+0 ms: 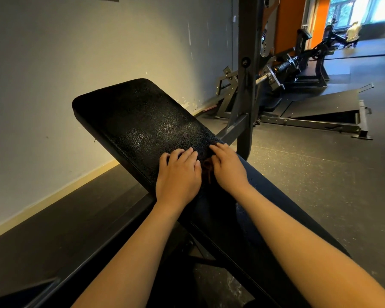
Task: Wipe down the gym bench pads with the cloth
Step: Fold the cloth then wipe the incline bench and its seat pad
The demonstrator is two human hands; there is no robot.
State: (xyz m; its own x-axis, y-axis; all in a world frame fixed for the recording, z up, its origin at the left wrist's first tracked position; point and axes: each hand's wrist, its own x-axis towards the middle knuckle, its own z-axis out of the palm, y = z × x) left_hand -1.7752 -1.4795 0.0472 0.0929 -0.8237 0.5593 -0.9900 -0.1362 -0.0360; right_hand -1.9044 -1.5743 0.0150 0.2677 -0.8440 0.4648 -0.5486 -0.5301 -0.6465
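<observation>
— Where were the hands?

— Both lay on the black backrest pad (142, 121), near its lower end. The left hand (178, 174) was flat, palm down, fingers spread and gripping nothing. The right hand (228, 166) sat just beside it, fingers loosely curled on the pad.

— And the cloth?

— A dark reddish-brown cloth (207, 166) showed in the gap between the two hands (only a bunched sliver of it), touching the pad. Whether the right hand pinched it, I could not tell.

— The rest of the bench?

— The seat pad (265, 196) ran toward the camera under the right forearm. A grey steel upright (247, 63) stood behind, and a barbell (276, 72) lay low beyond it on the rubber floor (320, 174).
</observation>
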